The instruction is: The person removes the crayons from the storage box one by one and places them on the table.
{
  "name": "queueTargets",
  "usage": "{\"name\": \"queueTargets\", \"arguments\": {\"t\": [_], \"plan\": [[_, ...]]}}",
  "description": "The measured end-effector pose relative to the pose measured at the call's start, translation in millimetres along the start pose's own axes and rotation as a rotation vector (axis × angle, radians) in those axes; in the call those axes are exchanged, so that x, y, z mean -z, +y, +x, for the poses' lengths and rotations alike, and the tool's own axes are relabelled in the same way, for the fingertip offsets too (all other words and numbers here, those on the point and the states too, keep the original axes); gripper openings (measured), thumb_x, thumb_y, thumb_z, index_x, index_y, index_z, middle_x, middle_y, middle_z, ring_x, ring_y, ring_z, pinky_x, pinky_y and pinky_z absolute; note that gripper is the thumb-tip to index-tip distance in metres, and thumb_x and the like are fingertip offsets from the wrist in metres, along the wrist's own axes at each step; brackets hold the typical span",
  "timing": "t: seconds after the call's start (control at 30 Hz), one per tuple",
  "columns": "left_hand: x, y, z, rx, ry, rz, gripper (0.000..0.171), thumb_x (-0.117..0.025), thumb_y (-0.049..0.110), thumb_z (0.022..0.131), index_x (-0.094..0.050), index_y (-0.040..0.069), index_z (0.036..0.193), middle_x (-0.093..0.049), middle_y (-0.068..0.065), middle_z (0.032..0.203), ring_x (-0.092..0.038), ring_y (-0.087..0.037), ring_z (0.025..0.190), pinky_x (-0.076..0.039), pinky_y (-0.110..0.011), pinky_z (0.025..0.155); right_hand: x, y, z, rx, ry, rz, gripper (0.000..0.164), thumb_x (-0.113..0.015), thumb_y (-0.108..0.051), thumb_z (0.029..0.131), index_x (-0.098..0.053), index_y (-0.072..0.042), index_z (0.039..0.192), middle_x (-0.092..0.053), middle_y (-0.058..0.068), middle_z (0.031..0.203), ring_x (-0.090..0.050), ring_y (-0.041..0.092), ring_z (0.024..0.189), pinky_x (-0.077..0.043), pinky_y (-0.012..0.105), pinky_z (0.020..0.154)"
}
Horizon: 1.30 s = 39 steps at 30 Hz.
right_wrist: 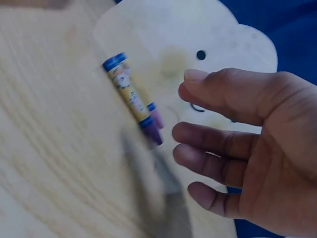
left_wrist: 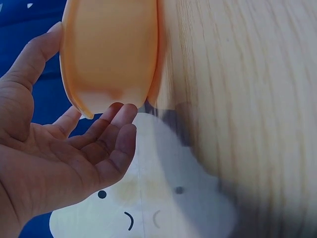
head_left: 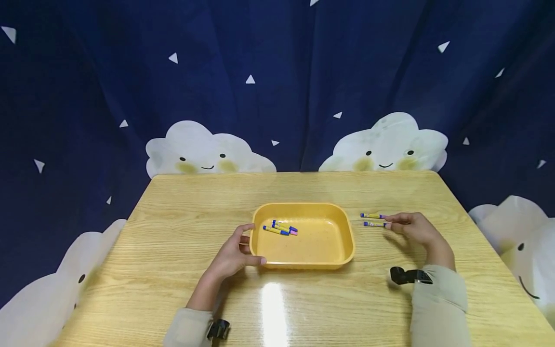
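Observation:
A yellow plastic tray (head_left: 303, 264) sits mid-table, with several wrapped crayons (head_left: 275, 231) lying in its left half. My left hand (head_left: 231, 253) holds the tray's left end, thumb on the near corner and forefinger at the rim farther back. Its other fingers curl beside the end wall in the left wrist view. To the right of the tray, two crayons lie nearly parallel on the wood: a purple-tipped crayon (right_wrist: 130, 94) and a pink-tipped crayon (right_wrist: 156, 117) partly hidden behind it. My right hand (head_left: 416, 229) is at their tip ends, its fingers parted and holding nothing in the right wrist view.
The wooden table (head_left: 195, 207) extends around the tray on all sides. Behind it hangs a dark blue curtain (head_left: 277, 43) with white triangles and smiling clouds. Each wrist carries a black strap (head_left: 409, 276) over a light sleeve.

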State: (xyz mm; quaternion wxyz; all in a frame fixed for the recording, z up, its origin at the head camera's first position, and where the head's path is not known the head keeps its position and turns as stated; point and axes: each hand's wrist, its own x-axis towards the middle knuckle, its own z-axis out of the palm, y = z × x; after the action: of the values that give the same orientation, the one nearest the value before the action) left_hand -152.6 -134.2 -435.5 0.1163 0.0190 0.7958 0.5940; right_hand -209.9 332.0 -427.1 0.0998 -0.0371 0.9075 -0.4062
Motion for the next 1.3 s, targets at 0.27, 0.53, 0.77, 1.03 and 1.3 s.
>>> {"name": "queueTargets", "arguments": {"t": [0.27, 0.53, 0.77, 1.03, 1.3], "plan": [[0.1, 14.6, -7.9, -0.001, -0.002, 0.004, 0.092, -0.085, 0.002, 0.061, -0.036, 0.006, 0.140, -0.049, -0.023, 0.110, -0.055, -0.035, 0.096, -0.047, -0.036, 0.074, 6, -21, -8, 0.052, -0.020, 0.018, 0.038, -0.060, -0.012, 0.091, -0.055, 0.010, 0.121, -0.064, 0.021, 0.103, -0.057, 0.016, 0.084, -0.047, 0.035, 0.073], [-1.0, 1.6, -0.2, -0.009, 0.002, 0.001, 0.096, -0.087, 0.004, 0.059, -0.036, 0.009, 0.140, -0.049, -0.021, 0.109, -0.056, -0.032, 0.094, -0.048, -0.036, 0.072, 6, -41, -11, 0.061, -0.035, -0.010, 0.043, -0.060, -0.020, 0.092, -0.054, 0.007, 0.125, -0.057, 0.026, 0.116, -0.056, 0.035, 0.101, -0.041, 0.053, 0.086], [-0.5, 2.5, -1.1, 0.002, 0.004, -0.002, 0.094, -0.088, 0.006, 0.059, -0.038, 0.010, 0.139, -0.050, -0.020, 0.108, -0.056, -0.032, 0.094, -0.048, -0.034, 0.072, -5, -65, -6, 0.111, -0.041, 0.020, 0.041, -0.061, -0.019, 0.091, -0.056, 0.007, 0.122, -0.058, 0.024, 0.115, -0.059, 0.029, 0.097, -0.046, 0.045, 0.083], [-0.7, 1.7, -1.4, -0.004, 0.000, -0.035, 0.095, -0.087, 0.003, 0.059, -0.037, 0.009, 0.139, -0.049, -0.021, 0.108, -0.057, -0.033, 0.094, -0.049, -0.035, 0.072, -22, -88, 5, 0.133, -0.077, 0.076, 0.043, -0.066, -0.026, 0.088, -0.058, 0.002, 0.120, -0.064, 0.013, 0.102, -0.060, 0.022, 0.082, -0.046, 0.038, 0.074], [-0.4, -0.6, -0.1, 0.003, -0.022, -0.050, 0.096, -0.087, 0.003, 0.060, -0.035, 0.010, 0.140, -0.048, -0.021, 0.108, -0.058, -0.034, 0.094, -0.050, -0.033, 0.071, -41, -107, 16, 0.189, -0.116, 0.141, 0.044, -0.068, -0.024, 0.086, -0.059, 0.005, 0.118, -0.063, 0.013, 0.104, -0.058, 0.024, 0.088, -0.046, 0.034, 0.069]]}}
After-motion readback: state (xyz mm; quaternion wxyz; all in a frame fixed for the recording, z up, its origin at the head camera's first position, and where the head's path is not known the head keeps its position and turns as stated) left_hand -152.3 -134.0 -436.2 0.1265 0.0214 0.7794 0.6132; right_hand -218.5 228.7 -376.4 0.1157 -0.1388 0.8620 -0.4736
